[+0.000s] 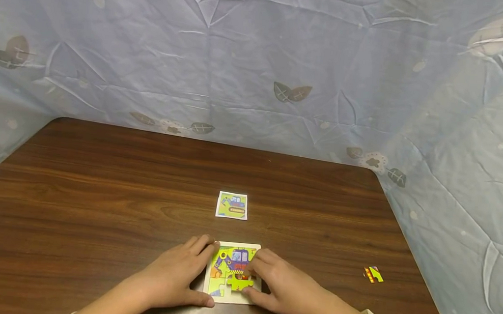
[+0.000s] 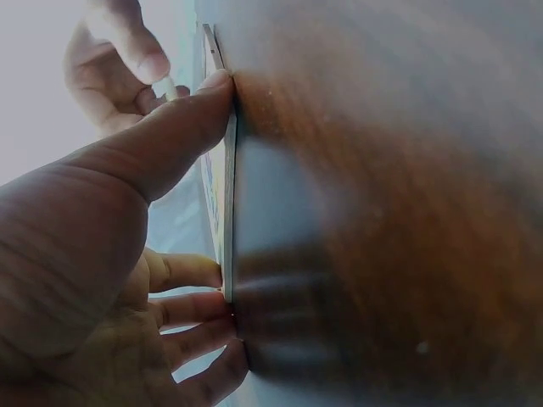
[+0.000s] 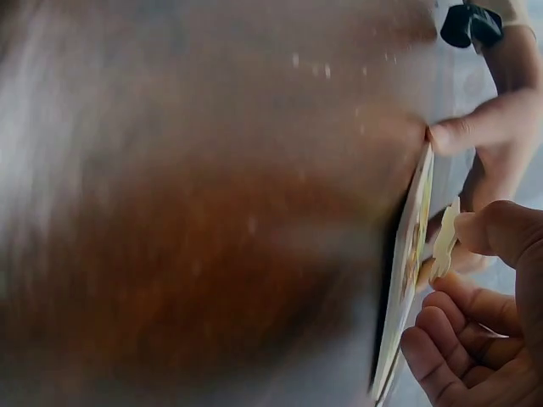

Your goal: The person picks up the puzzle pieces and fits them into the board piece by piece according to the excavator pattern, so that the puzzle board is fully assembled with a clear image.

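A square jigsaw puzzle board (image 1: 231,300) with a pale border lies on the table, its pieces showing a purple excavator on green. My left hand (image 1: 177,274) holds its left side, thumb at the near edge and fingers at the far left corner. In the left wrist view the thumb (image 2: 191,119) and fingertips touch the board's edge. My right hand (image 1: 283,285) pinches a green puzzle piece (image 1: 240,285) between thumb and fingers over the lower right of the board. The right wrist view shows that piece (image 3: 445,242) tilted above the surface. My right fingers hide the board's right side.
Beyond the board lies a small square picture card (image 1: 232,205) with the same excavator. A loose puzzle piece (image 1: 374,274), green with red and yellow, lies to the right on the brown wooden table (image 1: 97,204). Pale leaf-patterned cloth (image 1: 241,67) hangs along the table's back and sides.
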`<state>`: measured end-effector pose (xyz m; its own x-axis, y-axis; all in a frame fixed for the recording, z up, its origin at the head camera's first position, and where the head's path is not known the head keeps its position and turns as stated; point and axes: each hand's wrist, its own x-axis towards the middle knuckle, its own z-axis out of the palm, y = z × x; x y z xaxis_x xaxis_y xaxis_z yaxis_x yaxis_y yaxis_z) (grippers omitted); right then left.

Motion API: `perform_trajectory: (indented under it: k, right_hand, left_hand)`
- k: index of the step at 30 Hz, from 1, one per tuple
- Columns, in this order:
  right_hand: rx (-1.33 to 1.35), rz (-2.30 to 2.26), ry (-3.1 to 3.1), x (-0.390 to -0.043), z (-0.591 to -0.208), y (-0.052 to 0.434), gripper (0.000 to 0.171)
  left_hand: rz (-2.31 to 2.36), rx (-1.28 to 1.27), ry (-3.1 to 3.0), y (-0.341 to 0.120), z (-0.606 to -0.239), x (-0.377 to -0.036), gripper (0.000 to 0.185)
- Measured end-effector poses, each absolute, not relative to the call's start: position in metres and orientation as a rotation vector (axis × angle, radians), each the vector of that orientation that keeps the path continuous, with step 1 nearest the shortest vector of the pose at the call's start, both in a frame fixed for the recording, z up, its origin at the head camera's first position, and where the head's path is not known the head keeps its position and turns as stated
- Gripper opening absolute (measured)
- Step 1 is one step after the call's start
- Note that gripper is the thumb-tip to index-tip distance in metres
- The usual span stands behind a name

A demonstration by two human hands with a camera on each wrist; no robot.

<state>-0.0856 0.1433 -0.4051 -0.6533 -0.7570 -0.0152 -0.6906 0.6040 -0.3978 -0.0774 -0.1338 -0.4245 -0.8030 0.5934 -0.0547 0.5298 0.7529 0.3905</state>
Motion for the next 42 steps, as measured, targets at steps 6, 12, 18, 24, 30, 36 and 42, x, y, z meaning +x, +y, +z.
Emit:
perform_trajectory:
  k: [6,12,18,24,30,36,42]
  right_hand:
    - [-1.231,-0.493,2.638,-0.082,-0.409,0.136,0.025]
    - [-1.256,-0.464,2.655,-0.08,-0.414,0.133,0.027]
    - [-1.299,-0.426,2.665,-0.08,-0.414,0.132,0.028]
    - [-1.345,-0.401,2.666,-0.079,-0.414,0.132,0.025]
    - [-1.4,-0.371,2.698,-0.078,-0.414,0.131,0.023]
    - [-1.51,-0.31,2.743,-0.077,-0.415,0.129,0.02]
    - [-1.554,-0.255,2.734,-0.077,-0.413,0.127,0.012]
  left_hand:
    - [0.529,0.908,2.79,-0.134,-0.425,-0.077,0.105]
    - [0.525,0.92,2.809,-0.134,-0.427,-0.077,0.104]
    - [0.528,0.926,2.814,-0.134,-0.426,-0.077,0.103]
    - [0.537,0.921,2.798,-0.134,-0.425,-0.077,0.103]
    - [0.533,0.927,2.802,-0.134,-0.426,-0.077,0.103]
    - [0.527,0.927,2.809,-0.134,-0.426,-0.078,0.103]
    - [0.526,0.927,2.806,-0.134,-0.426,-0.078,0.103]
